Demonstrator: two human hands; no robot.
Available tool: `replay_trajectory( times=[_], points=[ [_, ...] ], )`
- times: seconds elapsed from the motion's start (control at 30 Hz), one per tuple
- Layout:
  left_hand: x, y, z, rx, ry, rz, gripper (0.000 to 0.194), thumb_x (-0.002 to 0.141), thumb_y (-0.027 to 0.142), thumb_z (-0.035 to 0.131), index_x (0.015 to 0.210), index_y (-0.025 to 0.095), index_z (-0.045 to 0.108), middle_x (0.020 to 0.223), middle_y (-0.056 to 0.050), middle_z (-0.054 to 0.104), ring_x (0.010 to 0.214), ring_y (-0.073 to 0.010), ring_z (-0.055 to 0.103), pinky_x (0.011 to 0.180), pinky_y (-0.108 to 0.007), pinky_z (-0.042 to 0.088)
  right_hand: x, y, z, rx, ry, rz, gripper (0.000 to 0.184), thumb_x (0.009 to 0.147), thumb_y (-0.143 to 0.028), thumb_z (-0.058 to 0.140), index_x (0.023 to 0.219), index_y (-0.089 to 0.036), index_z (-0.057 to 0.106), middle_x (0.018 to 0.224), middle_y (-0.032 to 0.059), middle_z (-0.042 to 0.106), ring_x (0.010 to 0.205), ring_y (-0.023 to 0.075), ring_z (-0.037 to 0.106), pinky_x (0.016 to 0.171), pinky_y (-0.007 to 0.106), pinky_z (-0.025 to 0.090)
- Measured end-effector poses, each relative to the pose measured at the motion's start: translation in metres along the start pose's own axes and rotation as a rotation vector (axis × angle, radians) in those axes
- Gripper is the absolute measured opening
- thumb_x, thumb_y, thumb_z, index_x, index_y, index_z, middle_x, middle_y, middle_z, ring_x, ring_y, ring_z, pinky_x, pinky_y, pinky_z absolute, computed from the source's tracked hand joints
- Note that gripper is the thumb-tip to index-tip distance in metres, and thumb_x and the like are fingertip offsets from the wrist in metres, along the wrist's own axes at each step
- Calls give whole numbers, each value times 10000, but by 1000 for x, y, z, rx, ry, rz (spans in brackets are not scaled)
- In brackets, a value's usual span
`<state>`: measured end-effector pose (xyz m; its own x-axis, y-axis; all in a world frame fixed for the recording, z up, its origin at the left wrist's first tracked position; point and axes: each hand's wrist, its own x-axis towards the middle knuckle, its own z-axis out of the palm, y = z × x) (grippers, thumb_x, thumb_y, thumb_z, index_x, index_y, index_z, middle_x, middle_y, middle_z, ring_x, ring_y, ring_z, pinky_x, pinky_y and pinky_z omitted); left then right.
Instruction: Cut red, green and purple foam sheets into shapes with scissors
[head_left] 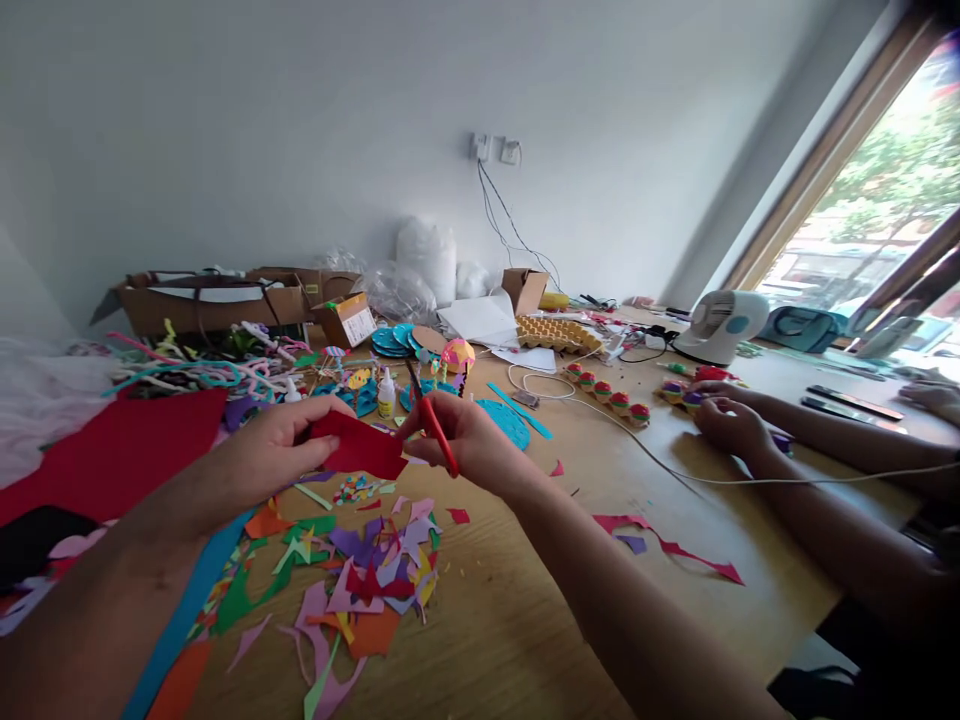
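Note:
Between my two hands is a piece of red felt (364, 448), held up over the table. My left hand (300, 440) pinches its left end between thumb and fingers. My right hand (469, 440) grips a pair of scissors (437, 432) with red handles, the dark blades pointing up and away from me. The fingertips of that hand are close to the right edge of the felt; whether they touch it I cannot tell. Below lies a heap of colourful scraps (375, 570) in purple, pink, green and orange. A small glue bottle (386, 396) stands just behind the felt.
A large red sheet (112, 440) and a pile of pipe cleaners (195, 365) lie left. Blue discs (394, 340), cardboard boxes (210, 300) and a yellow egg tray (559, 335) are at the back. A white cable (660, 462) crosses toward a co-worker's hands (731, 425), near a white fan (721, 325).

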<state>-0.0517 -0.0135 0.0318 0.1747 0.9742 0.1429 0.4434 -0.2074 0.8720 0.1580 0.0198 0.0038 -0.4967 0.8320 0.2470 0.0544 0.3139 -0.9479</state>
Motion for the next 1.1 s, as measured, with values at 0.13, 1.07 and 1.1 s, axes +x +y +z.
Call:
replay_trajectory(
  times=[0.13, 1.07, 1.1],
  points=[
    [1, 2, 2, -36, -125, -6, 176, 710, 249, 550, 853, 219, 649, 711, 10, 644, 636, -173, 567, 525, -222, 410, 4, 8, 6, -17, 29, -25, 199, 624, -175, 679, 732, -161, 512, 650, -46, 514, 552, 81, 455, 499, 199, 363],
    [-1, -1, 30, -395, 295, -69, 177, 591, 356, 676, 646, 200, 612, 534, 16, 607, 517, -158, 543, 500, -261, 456, -2, -11, 28, 300, 230, -31, 251, 622, -265, 716, 704, -165, 501, 621, -55, 534, 467, 54, 455, 428, 180, 360],
    [-1, 0, 31, -377, 290, -70, 173, 592, 353, 670, 640, 199, 610, 527, 17, 603, 509, -155, 537, 494, -258, 449, -3, -10, 29, 308, 223, -32, 247, 626, -262, 713, 708, -166, 501, 632, -51, 543, 471, 55, 457, 427, 180, 357]
  ],
)
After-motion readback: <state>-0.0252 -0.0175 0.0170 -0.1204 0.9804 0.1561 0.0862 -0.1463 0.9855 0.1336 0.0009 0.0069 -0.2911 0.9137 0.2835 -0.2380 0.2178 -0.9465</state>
